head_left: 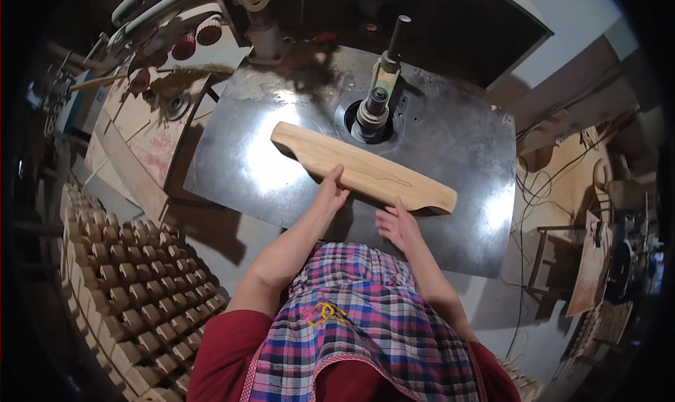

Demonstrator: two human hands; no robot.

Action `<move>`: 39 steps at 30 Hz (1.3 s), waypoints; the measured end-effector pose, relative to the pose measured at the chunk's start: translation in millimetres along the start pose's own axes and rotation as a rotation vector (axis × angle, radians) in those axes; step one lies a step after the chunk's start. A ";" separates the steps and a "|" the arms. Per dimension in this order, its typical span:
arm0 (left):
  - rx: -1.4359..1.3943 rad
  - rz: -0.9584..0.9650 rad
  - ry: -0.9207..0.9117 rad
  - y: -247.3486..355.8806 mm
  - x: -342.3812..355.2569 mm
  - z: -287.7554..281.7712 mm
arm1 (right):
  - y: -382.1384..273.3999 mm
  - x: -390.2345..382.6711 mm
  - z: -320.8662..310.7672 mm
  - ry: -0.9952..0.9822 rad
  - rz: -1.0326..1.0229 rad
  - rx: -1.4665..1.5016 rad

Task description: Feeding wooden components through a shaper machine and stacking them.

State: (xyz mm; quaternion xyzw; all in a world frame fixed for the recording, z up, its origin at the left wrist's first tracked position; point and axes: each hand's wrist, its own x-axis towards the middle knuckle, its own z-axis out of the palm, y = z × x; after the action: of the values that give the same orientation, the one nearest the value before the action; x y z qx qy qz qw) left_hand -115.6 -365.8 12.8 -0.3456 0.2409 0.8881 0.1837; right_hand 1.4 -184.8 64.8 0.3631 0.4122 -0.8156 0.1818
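Note:
A long pale wooden piece with curved cut-outs near both ends lies slantwise in front of me over a metal machine table. My left hand grips its near edge, thumb on top and fingers partly hidden below. Close to the piece's right end is my right hand, its fingers spread and slightly blurred, the thumb tip at the near edge. Just beyond the wood, an upright machine spindle rises from a round opening in the table.
Many small wooden blocks stand in rows at my lower left. A side table on the left holds red-rimmed round parts and a brush. Dark cables run along the floor at right. A dark panel stands behind the spindle.

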 end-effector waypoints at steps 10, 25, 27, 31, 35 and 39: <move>0.056 0.024 -0.095 92.3 42.1 -68.9 | 6.5 97.4 114.8 0.096 -0.046 0.215; 0.126 0.104 0.046 199.1 2.3 -118.4 | 65.8 127.9 235.5 0.042 -0.169 0.129; 0.114 0.105 0.040 204.9 2.9 -121.3 | 68.1 130.9 239.0 0.030 -0.180 0.116; 0.089 0.110 0.060 214.0 0.5 -115.1 | 59.1 151.7 252.7 -0.009 -0.195 0.091; 0.028 0.148 0.071 219.6 9.4 -113.0 | 51.2 157.7 260.4 -0.032 -0.166 0.082; -0.053 0.188 0.036 218.3 9.5 -125.5 | 53.2 150.4 259.7 -0.067 -0.149 0.107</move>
State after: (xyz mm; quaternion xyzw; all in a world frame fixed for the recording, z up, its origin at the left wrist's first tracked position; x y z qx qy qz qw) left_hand -163.9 -612.2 -9.1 -0.3420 0.2519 0.9012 0.0861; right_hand -182.6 -424.9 27.3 0.3133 0.3878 -0.8593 0.1145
